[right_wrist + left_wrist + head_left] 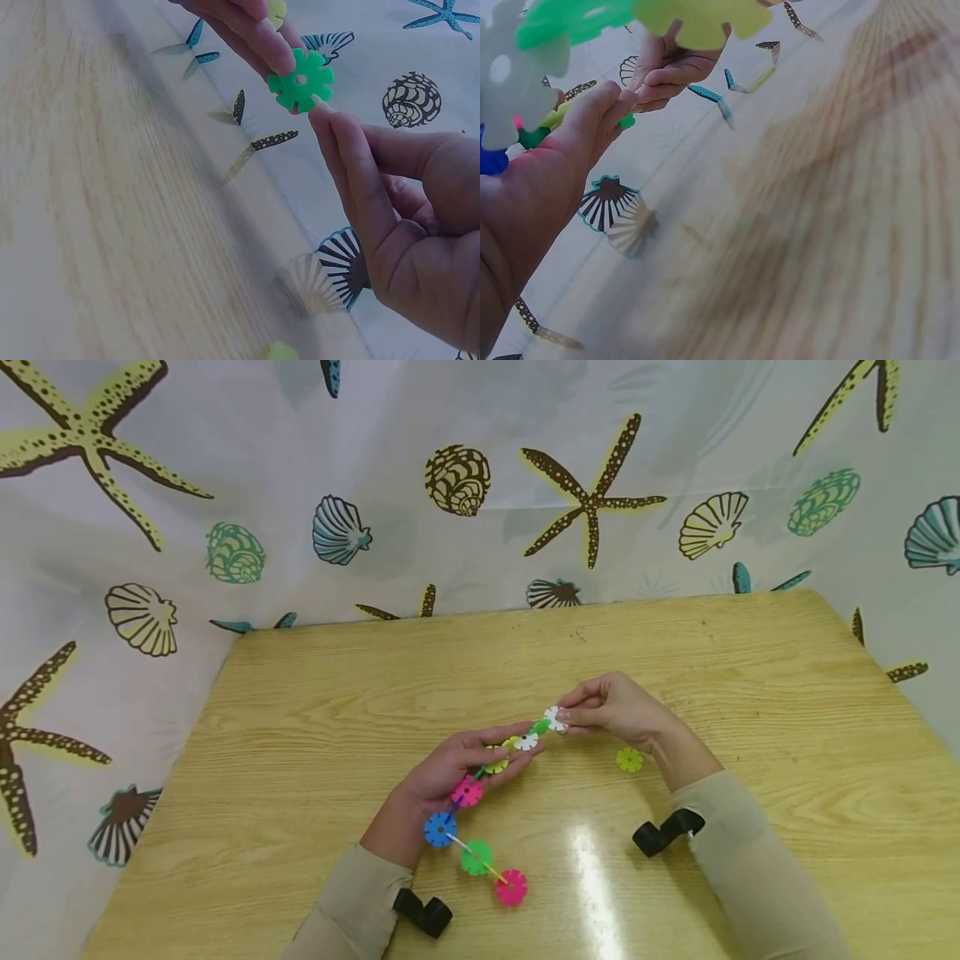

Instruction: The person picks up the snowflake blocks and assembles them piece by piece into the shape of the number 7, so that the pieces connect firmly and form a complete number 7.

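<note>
A chain of coloured snowflake discs (467, 791) runs from a pink disc (512, 887) lying on the table up to a white disc (555, 718) in the air. My left hand (517, 745) grips the chain's middle, near the yellow disc (495, 764) and another white one (525, 742). My right hand (567, 717) pinches the end white disc. In the right wrist view my right hand's fingertip (321, 111) touches a green disc (301, 79). The left wrist view shows my left hand (611, 101) under blurred green (570, 19) and yellow (697, 19) discs.
A loose yellow-green disc (629, 760) lies on the wooden table (315, 710) just right of the hands. A curtain printed with shells and starfish (457, 481) hangs behind and around the table. Black wrist cameras (660, 832) sit on both sleeves.
</note>
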Available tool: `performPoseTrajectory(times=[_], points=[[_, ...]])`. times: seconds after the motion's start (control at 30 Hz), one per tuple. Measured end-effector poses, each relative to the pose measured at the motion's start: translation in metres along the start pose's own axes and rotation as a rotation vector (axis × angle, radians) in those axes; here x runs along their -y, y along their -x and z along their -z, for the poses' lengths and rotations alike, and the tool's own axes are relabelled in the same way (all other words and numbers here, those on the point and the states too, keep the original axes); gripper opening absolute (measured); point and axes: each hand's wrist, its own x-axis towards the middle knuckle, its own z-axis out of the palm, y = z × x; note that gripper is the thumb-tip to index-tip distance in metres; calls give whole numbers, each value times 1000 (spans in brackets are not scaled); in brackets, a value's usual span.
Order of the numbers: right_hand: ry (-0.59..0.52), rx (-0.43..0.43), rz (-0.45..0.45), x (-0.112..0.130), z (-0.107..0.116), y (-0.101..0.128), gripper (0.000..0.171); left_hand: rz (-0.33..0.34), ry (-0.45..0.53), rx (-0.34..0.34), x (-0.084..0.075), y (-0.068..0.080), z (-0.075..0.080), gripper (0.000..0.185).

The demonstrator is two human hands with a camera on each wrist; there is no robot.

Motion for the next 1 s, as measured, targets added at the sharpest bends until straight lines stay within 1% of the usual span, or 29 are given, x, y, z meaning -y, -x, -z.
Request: performPoseTrajectory(times=[0.17,0.3,0.43,0.53,0.67,0.77,0.83,1.0], points=[[-47,16,-4,0,-1,0,29,-19,10,-7,0,0,-1,43],[-62,21,-16,0,-3,0,28,-24,32,11,-1,0,-2,43],[-53,-10,-25,2,-5,0,26,-19,63,73,-3,0,-5,45],[-52,-37,-34,3,-8,1,27,-23,67,145,-3,0,-6,47],[-52,-66,-26,4,-14,2,27,-36,78,202,-2,-1,-6,49],[-35,-70,-7,5,-18,3,25,-20,113,205,-2,-1,-5,50],[-1,-67,14,5,-20,3,25,-8,136,199,-2,0,-4,51],[129,-55,80,6,-24,5,23,4,184,188,-1,1,-2,51]])
